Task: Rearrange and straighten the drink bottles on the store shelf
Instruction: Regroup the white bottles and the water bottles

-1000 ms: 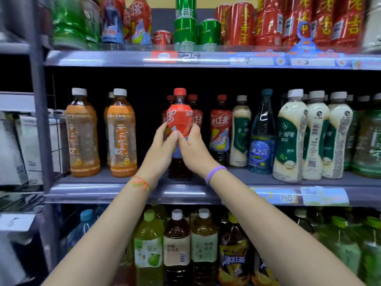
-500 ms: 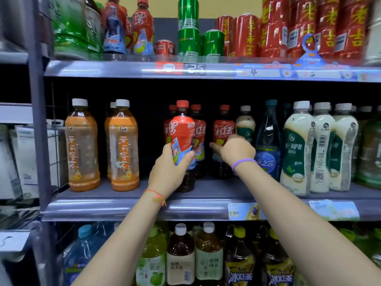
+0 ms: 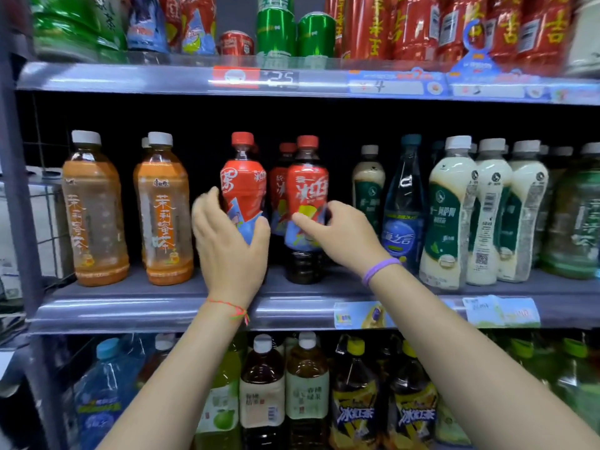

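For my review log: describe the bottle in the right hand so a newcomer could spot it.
Look at the middle shelf, between the orange tea bottles and the cream-and-green ones. It is the red-capped bottle in the right hand, the rightmost red-labelled one at the front.

tea bottles (image 3: 164, 209), centre left: orange, white caps
iced-tea bottles (image 3: 306, 203), centre: red labels, red caps
milk bottles (image 3: 449, 212), centre right: cream, green labels
cans (image 3: 315, 34), top: green
wristband (image 3: 378, 269): purple

Price tags (image 3: 501, 311) line the shelf edge; cartons (image 3: 19, 222) sit left.
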Tool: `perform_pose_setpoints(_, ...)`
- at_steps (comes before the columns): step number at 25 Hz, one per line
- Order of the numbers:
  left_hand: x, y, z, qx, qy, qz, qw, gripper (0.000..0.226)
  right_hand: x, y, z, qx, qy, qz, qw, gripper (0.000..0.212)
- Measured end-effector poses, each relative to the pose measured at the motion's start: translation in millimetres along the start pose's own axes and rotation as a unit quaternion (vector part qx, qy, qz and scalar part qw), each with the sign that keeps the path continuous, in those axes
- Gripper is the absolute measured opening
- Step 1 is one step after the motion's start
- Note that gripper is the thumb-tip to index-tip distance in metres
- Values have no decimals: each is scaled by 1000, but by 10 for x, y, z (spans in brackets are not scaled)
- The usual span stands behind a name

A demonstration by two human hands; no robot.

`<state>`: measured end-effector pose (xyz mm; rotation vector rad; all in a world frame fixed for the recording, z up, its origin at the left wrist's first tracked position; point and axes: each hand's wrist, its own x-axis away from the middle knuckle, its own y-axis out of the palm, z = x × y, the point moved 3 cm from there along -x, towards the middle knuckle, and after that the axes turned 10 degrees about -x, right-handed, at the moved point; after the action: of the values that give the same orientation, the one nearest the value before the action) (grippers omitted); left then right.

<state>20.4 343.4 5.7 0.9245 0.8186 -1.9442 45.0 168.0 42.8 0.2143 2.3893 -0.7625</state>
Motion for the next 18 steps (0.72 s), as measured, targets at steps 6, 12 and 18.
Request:
perform_pose_setpoints(6, 275, -45, 604, 22, 275, 105, 955, 28, 325, -454, 123, -46, -114, 200, 972, 26)
perform_pose_setpoints(12, 573, 586, 1156, 56, 124, -177, 975, 16, 617, -1299, 594, 121, -124, 335, 926, 27)
perform_pose_setpoints(18, 542, 1230, 1817, 106, -17, -228, 968, 46, 648, -1995, 1286, 107, -75, 243, 961, 34)
